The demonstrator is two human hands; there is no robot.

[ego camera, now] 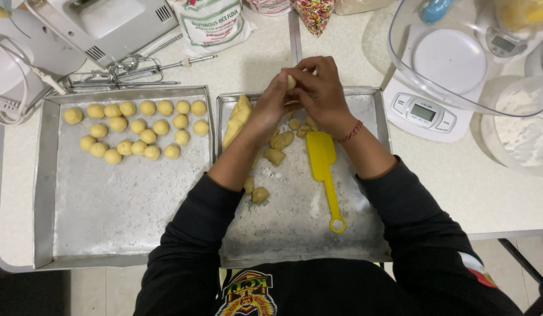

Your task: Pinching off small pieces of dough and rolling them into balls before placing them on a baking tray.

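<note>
Both of my hands meet above the far edge of the right tray (374, 117), my left hand (271, 102) and right hand (321, 88) closed together on a small dough piece (291, 81). It looks soft, light and easily dented, best cradled between fingertips and palm. That tray also carries a long dough strip (237, 120), several cut lumps (281, 140) and a yellow spatula (323, 158). On the left tray (125, 216) sit rows of rolled dough balls (136, 126). Beyond, on the counter (494, 193), a clear bowl (464, 52) rests on a scale (420, 114).

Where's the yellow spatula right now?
The yellow spatula lies on the right-hand metal tray, just below the person's right hand, with cut dough pieces to its left.
</note>
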